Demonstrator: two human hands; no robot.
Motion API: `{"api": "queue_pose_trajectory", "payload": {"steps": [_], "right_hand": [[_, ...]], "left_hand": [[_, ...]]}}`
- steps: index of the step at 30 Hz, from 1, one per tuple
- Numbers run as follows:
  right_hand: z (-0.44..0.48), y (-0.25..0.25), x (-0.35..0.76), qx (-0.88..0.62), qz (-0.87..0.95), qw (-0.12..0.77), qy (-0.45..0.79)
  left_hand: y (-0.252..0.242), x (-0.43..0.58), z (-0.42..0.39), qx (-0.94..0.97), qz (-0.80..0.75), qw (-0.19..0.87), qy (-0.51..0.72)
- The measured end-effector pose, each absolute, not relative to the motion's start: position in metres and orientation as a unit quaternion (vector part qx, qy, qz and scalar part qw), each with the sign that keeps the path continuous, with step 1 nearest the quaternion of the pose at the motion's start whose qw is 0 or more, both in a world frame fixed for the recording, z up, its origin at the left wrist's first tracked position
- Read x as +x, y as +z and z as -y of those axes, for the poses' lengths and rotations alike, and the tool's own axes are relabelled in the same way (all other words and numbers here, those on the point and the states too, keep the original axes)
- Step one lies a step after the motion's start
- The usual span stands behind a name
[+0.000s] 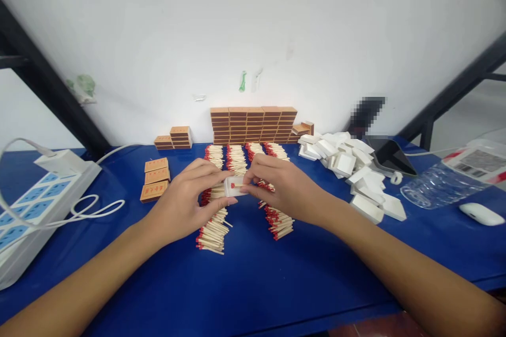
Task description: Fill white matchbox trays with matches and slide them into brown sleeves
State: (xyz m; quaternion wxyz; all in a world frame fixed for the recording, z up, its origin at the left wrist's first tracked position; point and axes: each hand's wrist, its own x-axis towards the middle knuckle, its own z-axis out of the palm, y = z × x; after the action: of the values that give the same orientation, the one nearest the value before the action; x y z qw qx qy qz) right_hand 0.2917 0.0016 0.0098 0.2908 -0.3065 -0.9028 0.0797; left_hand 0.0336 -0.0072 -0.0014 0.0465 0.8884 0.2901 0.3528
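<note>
Between my hands is a small white matchbox tray [228,189], held over the rows of matches. My left hand [190,195] grips its left end between thumb and fingers. Inside the tray a few red-tipped matches [236,186] show, and my right hand [272,184] pinches their pale ends at the tray's right side. Behind and below the hands, red-headed matches [213,234] lie in several long rows on the blue table [245,284]. My fingers hide the middle of these rows.
A wall of stacked matchboxes [253,125] stands at the back. More matchboxes [156,176] lie on the left, near a power strip [31,210] with cables. On the right are a heap of white trays [348,160], a phone [389,155], a plastic bottle [438,184] and a white mouse [481,214].
</note>
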Motion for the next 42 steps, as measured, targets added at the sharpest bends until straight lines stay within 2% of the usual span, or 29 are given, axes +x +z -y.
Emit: {"api": "queue_pose_trajectory", "payload": {"steps": [9,16,23,29,42], "right_hand": [[0.000,0.009,0.291,-0.298,0.909,0.280,0.084],[0.001,0.010,0.290,-0.300,0.896,0.304,0.121],[-0.012,0.009,0.297,-0.332,0.856,0.385,0.093],[-0.024,-0.004,0.302,-0.355,0.885,0.291,0.080],[-0.031,-0.016,0.282,-0.349,0.915,0.204,0.022]], "left_hand": [[-0.003,0.034,0.006,0.891,-0.275,0.057,0.356],[-0.003,0.033,0.008,0.890,-0.279,0.055,0.357],[0.004,0.021,-0.004,0.885,-0.295,-0.031,0.358],[0.011,0.011,-0.014,0.860,-0.328,-0.075,0.382],[0.006,0.016,-0.012,0.875,-0.293,-0.088,0.376]]}}
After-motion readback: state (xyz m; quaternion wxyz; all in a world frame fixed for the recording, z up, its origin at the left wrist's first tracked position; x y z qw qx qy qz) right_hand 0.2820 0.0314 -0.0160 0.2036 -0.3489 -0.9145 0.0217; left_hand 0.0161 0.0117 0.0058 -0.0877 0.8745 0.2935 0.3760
